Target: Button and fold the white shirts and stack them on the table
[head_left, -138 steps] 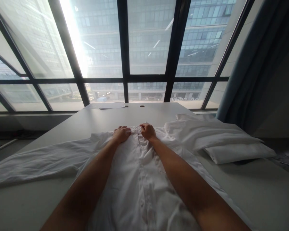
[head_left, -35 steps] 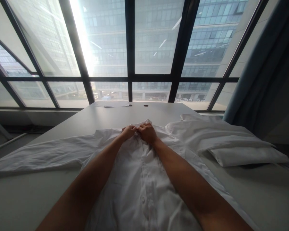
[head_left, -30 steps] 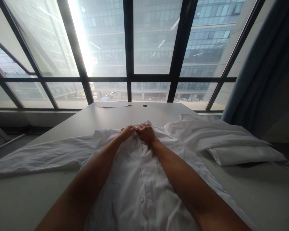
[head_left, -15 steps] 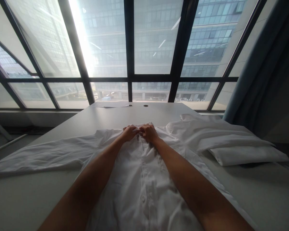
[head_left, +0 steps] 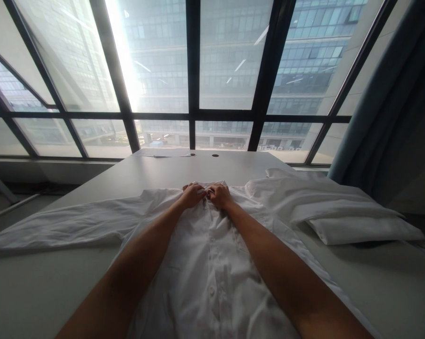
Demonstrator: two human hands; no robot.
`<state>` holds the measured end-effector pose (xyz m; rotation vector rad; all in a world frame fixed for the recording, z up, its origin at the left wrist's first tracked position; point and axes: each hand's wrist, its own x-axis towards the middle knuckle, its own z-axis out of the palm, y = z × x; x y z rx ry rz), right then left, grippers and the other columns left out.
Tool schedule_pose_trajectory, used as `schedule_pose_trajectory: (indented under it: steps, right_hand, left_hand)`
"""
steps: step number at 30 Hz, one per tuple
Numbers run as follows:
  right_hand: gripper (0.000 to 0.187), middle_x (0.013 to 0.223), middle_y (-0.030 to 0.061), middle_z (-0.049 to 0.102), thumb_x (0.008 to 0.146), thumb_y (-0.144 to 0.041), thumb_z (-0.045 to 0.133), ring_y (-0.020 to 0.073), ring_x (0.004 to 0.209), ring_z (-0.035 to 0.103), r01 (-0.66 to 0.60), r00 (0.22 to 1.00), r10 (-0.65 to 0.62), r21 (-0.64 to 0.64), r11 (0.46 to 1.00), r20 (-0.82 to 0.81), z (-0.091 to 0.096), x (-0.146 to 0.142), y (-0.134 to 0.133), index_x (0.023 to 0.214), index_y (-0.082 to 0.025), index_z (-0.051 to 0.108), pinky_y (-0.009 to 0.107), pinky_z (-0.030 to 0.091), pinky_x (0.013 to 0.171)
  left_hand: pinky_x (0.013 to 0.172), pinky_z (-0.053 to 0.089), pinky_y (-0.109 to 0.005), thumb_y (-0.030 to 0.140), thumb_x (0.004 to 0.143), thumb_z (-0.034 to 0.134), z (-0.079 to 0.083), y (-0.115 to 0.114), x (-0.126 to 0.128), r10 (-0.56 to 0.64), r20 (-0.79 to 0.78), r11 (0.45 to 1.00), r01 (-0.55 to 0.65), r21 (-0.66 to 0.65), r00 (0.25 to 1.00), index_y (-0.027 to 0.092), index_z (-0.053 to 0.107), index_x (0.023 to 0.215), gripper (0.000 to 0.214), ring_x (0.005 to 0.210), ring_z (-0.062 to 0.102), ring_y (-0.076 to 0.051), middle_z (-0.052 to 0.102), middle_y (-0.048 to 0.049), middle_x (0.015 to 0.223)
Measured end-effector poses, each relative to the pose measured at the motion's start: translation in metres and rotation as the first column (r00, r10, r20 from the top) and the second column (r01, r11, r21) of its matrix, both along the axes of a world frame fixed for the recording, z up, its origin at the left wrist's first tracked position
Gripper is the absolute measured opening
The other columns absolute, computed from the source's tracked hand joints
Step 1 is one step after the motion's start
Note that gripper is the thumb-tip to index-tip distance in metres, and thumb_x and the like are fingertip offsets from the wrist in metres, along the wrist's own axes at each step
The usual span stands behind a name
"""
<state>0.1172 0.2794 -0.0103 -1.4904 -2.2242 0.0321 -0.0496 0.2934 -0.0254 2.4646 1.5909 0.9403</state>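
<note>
A white button-up shirt [head_left: 187, 263] lies spread front-up on the table, its collar at the far end and one sleeve [head_left: 74, 223] stretched out to the left. Both my arms reach over it to the collar. There my left hand [head_left: 193, 194] pinches the left side of the collar opening. Close beside it, my right hand [head_left: 218, 195] has its fingers closed on the right side. The fingertips nearly meet over the top of the button placket [head_left: 212, 263]. Whether a button sits between them is too small to tell.
White folded cloth [head_left: 361, 226] is piled on the right of the white table [head_left: 127, 174]. Thin white sheets [head_left: 172, 153] lie at its far edge near a round dark hole [head_left: 215, 155]. Large windows stand behind; a dark blue curtain [head_left: 371, 108] hangs at right.
My fingers shift slightly at the collar, the right-hand fingertips curling in a little more. The shirt stays in place; the camera view tilts very slightly.
</note>
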Motion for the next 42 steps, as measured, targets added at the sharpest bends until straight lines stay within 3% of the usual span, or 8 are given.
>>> schedule_pose_trajectory:
  steps: [7, 14, 20, 29, 35, 42]
  right_hand:
    - [0.03, 0.116, 0.0086, 0.066, 0.094, -0.024, 0.04, 0.0213, 0.112, 0.053, 0.008, 1.0, -0.008, -0.026, 1.0, 0.004, -0.001, -0.001, 0.0, 0.104, -0.019, 0.068, 0.035, 0.03, 0.095]
    - [0.033, 0.12, 0.0094, 0.063, 0.096, -0.029, 0.038, 0.0239, 0.115, 0.049, 0.031, 0.998, -0.031, 0.004, 1.0, 0.052, -0.004, -0.001, 0.001, 0.108, -0.02, 0.067, 0.039, 0.028, 0.097]
    - [0.031, 0.117, 0.0094, 0.062, 0.096, -0.032, 0.04, 0.0235, 0.11, 0.05, 0.056, 0.997, -0.056, 0.011, 0.998, 0.047, -0.003, -0.001, 0.0, 0.102, -0.02, 0.068, 0.039, 0.027, 0.099]
    - [0.028, 0.115, 0.0093, 0.063, 0.095, -0.027, 0.042, 0.022, 0.11, 0.05, 0.031, 0.999, -0.032, 0.04, 0.999, 0.023, -0.005, 0.0, 0.001, 0.102, -0.017, 0.068, 0.037, 0.027, 0.099]
    - [0.025, 0.112, 0.009, 0.064, 0.093, -0.024, 0.045, 0.022, 0.108, 0.05, -0.037, 0.999, 0.034, 0.08, 0.996, 0.036, -0.004, 0.001, 0.001, 0.099, -0.017, 0.068, 0.038, 0.025, 0.101]
    - [0.021, 0.109, 0.0073, 0.065, 0.087, -0.016, 0.049, 0.022, 0.107, 0.05, -0.09, 0.995, 0.086, 0.1, 0.991, 0.045, -0.002, 0.005, 0.003, 0.094, -0.019, 0.069, 0.04, 0.023, 0.102]
  left_hand:
    - [0.1, 0.031, -0.038, 0.042, 0.087, 0.056, 0.007, -0.007, 0.002, -0.003, -0.058, 0.996, 0.009, 0.092, 0.998, 0.023, 0.074, 0.091, 0.026, 0.102, 0.058, -0.022, 0.07, -0.0042, 0.098]
    - [0.097, 0.033, -0.041, 0.036, 0.085, 0.063, 0.024, -0.025, 0.009, 0.05, -0.143, 0.982, -0.023, 0.188, 0.988, 0.025, 0.07, 0.101, 0.019, 0.109, 0.05, -0.025, 0.062, -0.006, 0.112]
    - [0.09, 0.041, -0.036, 0.028, 0.086, 0.063, 0.028, -0.028, 0.012, 0.033, -0.236, 0.981, 0.013, 0.192, 0.971, 0.024, 0.072, 0.095, 0.014, 0.103, 0.052, -0.024, 0.063, -0.0063, 0.103]
    - [0.085, 0.043, -0.036, 0.032, 0.091, 0.055, 0.031, -0.031, 0.013, 0.049, -0.31, 0.987, 0.002, 0.163, 0.949, 0.022, 0.076, 0.093, 0.022, 0.097, 0.056, -0.024, 0.068, -0.0076, 0.098]
    - [0.081, 0.044, -0.032, 0.034, 0.091, 0.054, 0.027, -0.03, 0.012, 0.057, -0.28, 0.99, -0.018, 0.14, 0.958, 0.024, 0.076, 0.087, 0.024, 0.094, 0.057, -0.022, 0.069, -0.0059, 0.095]
    - [0.075, 0.045, -0.026, 0.04, 0.086, 0.061, 0.021, -0.029, 0.012, 0.115, -0.111, 0.99, -0.105, 0.096, 0.987, 0.024, 0.075, 0.083, 0.022, 0.091, 0.061, -0.019, 0.07, -0.0032, 0.091]
